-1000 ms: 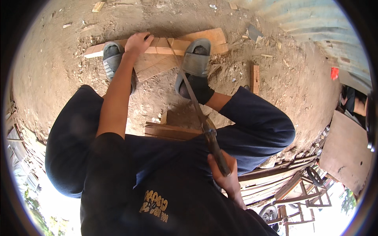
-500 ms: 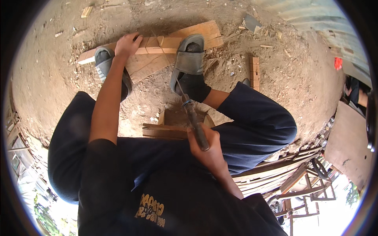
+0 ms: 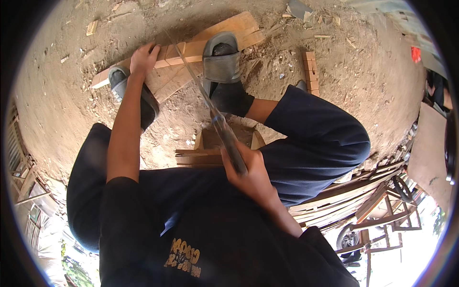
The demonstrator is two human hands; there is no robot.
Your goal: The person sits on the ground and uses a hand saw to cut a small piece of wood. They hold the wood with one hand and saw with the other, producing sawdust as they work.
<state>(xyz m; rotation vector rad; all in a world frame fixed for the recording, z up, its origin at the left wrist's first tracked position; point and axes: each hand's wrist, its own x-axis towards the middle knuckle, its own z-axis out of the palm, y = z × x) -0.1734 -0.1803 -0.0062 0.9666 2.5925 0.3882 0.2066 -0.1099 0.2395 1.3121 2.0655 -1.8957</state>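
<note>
A narrow wooden beam lies across a wider flat board on the dirt ground. My left hand grips the beam near its left part, fingers curled over it. In my right hand is the dark handle of a handsaw, fingers wrapped round it. Its long thin blade slants up and left and crosses the beam just right of my left hand; how deep it sits in the wood, I cannot tell. My sandalled feet, the left sandal and right sandal, rest at the beam on either side.
A notched wooden strip lies on the ground to the right. Beneath me is a low wooden seat. Stacked planks and a wooden frame stand at the lower right. Wood scraps are scattered about.
The saw has swung, so its blade leans further left and its handle sits slightly further left. My left hand keeps its hold on the beam. The whole view has shifted a little.
</note>
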